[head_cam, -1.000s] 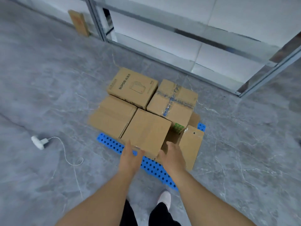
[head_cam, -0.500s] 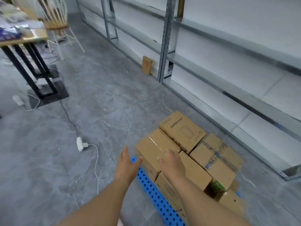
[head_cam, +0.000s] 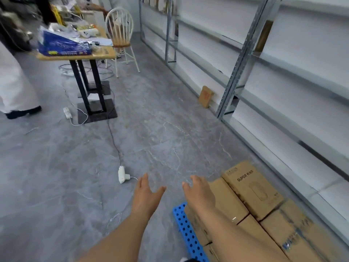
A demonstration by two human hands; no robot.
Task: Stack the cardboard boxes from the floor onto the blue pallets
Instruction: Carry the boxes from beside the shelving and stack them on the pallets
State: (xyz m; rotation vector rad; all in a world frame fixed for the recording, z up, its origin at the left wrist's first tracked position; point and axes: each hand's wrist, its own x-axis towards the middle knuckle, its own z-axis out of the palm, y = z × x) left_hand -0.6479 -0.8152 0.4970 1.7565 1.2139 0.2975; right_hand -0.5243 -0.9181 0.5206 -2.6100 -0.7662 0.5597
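Blue pallet [head_cam: 186, 226]: one in view, on the grey floor [head_cam: 151, 140] at the foot of the metal shelving [head_cam: 243, 59]. It carries at least four cardboard boxes [head_cam: 229, 201], closed and packed touching; the box printed SUPOR [head_cam: 252, 188] sits toward the pallet's far edge.
Left hand [head_cam: 146, 195]: fingers spread, nothing held, above bare floor.
Right hand [head_cam: 200, 193]: fingers relaxed, nothing held, over the pallet's left corner.
Loose carton [head_cam: 205, 96]: one, leaning at the shelving.
Power adapter [head_cam: 121, 174]: one, on the floor.

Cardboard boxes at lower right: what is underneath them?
A blue pallet with round holes lies under the cardboard boxes. Only its near edge strip shows; the rest is covered by the boxes and the right forearm.
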